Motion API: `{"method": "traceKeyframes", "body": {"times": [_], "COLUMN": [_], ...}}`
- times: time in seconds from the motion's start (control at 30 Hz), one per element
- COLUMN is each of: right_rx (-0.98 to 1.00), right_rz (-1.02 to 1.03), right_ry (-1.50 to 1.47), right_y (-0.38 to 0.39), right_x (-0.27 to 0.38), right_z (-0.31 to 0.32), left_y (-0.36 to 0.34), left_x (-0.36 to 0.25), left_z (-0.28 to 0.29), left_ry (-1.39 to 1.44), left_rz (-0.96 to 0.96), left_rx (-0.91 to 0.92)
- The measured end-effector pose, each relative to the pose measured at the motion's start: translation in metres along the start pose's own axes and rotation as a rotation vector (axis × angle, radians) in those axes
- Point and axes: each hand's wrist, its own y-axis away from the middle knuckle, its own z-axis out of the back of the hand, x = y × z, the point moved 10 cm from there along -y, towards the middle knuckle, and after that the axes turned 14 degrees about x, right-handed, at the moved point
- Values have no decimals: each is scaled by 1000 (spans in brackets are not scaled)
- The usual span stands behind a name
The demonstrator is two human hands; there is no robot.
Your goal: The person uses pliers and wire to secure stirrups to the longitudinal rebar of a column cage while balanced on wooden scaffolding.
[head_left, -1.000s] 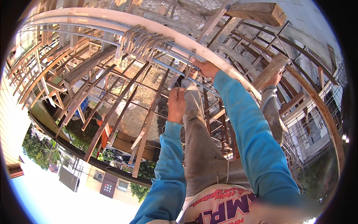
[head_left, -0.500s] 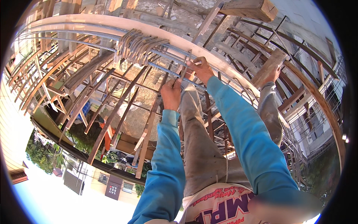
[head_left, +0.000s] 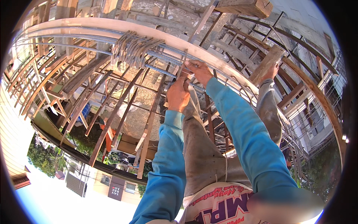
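Long ribbed steel bars (head_left: 156, 69) run along the inside of a curved, pale wooden board (head_left: 78, 24). A bunch of bent steel stirrups (head_left: 128, 48) hangs on the bars, left of my hands. My left hand (head_left: 179, 93) is closed around a thin steel piece (head_left: 182, 59) crossing the bars, its grip partly hidden. My right hand (head_left: 199, 71), just above and right of it, pinches at the same piece with thumb and finger. Both forearms are in blue sleeves.
My trousered legs (head_left: 197, 134) are below, one foot on a timber (head_left: 263, 69) at right. An open lattice of wooden battens (head_left: 112, 119) surrounds me over gritty ground (head_left: 132, 123). Steel mesh (head_left: 313, 123) stands at right. Trees (head_left: 43, 153) and buildings (head_left: 95, 183) lie beyond the edge.
My left hand has moved upward, closer to my right hand and the crossing steel piece. My right hand has shifted slightly left and down. The surroundings sit a little lower in view.
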Motion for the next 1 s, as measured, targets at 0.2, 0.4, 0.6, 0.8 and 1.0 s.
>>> {"method": "traceKeyframes", "body": {"times": [0.2, 0.4, 0.6, 0.8, 1.0], "right_rx": [4, -82, -87, -102, -21], "right_rz": [38, 67, 122, 69, 30], "right_ry": [-42, -63, -257, 38, -3], "right_y": [2, 11, -6, 1, 3], "right_x": [-2, 12, 0, 16, 15], "right_z": [-5, 0, 16, 5, -4], "left_y": [25, 13, 26, 40, 18], "left_x": [43, 51, 45, 95, 82], "left_z": [-30, -29, -6, 11, 11], "left_ry": [920, 954, 696, 758, 673], "left_rz": [182, 164, 51, 149, 185], "left_rx": [192, 127, -136, -207, -68]}}
